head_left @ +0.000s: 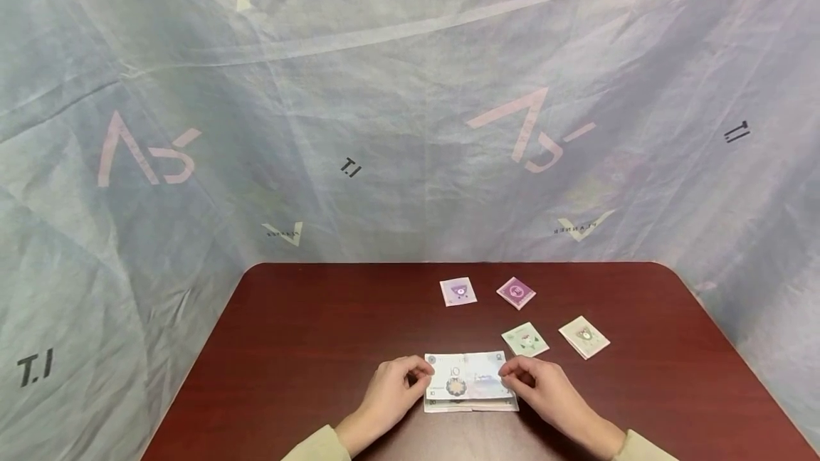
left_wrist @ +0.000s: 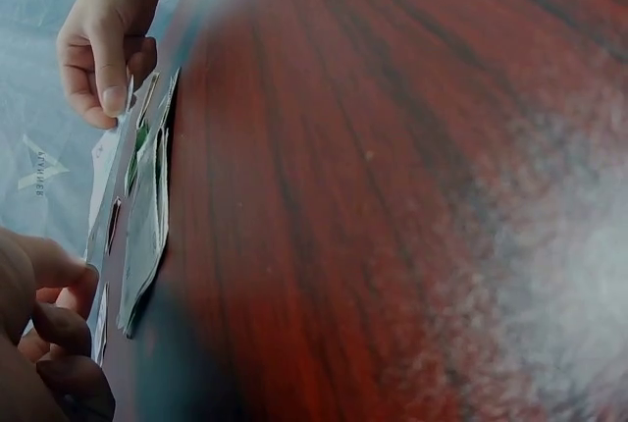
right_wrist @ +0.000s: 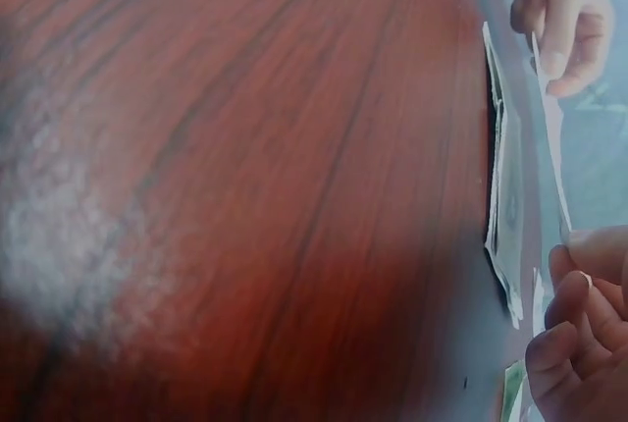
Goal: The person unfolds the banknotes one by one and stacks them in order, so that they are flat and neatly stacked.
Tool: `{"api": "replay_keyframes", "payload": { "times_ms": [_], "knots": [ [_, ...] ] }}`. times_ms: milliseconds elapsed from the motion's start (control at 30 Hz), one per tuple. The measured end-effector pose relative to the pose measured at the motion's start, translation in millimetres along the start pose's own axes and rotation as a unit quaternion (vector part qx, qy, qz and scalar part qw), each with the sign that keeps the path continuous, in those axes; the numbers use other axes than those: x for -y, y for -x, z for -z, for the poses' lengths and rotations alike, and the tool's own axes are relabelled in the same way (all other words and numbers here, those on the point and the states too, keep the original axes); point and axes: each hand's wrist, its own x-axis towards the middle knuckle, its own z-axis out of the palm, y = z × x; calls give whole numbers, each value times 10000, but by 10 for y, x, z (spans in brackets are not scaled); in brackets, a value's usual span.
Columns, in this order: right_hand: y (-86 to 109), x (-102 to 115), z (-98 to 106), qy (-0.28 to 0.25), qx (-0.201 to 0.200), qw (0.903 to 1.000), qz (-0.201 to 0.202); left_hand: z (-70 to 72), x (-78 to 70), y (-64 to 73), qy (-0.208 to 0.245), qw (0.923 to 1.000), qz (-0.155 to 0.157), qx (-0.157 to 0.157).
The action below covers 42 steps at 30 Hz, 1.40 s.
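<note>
A pale note printed with "10" point(head_left: 474, 368) is held by its two short ends, raised over the table. My left hand point(head_left: 392, 386) pinches its left end between thumb and fingers. The right end is pinched by my right hand point(head_left: 544, 386). Below it lies a small stack of similar paper notes point(head_left: 448, 408), mostly covered in the head view. In the left wrist view, that stack point(left_wrist: 147, 236) shows edge-on, its layers slightly spread. The right wrist view shows the held note point(right_wrist: 552, 147) as a thin sheet apart from the stack point(right_wrist: 503, 186).
Beyond my hands lie small square cards: a lilac one point(head_left: 458, 292), a purple one point(head_left: 516, 293), a green one point(head_left: 525, 340) near my right fingers, and a cream one point(head_left: 584, 337). A printed grey cloth point(head_left: 410, 126) hangs behind the dark red table point(head_left: 307, 333).
</note>
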Motion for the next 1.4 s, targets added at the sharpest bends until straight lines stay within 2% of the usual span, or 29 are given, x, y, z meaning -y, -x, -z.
{"api": "replay_keyframes", "payload": {
  "times_ms": [233,467,833,1100,1400],
  "knots": [
    [20,-19,-36,33,203,9998,30,-6,20,6,-204,9997,-49,107],
    [37,-15,-41,189,369,9990,-169,-19,13,-20,-574,9981,-136,188],
    [52,-43,-80,438,265,9985,209,-78,55,-2,-894,9956,-192,187],
    [54,-15,-67,548,366,9978,120,-78,64,17,-1131,9927,-409,133],
    [54,25,-68,936,411,9947,-87,-76,33,10,-1515,9873,-338,329]
  ]
}}
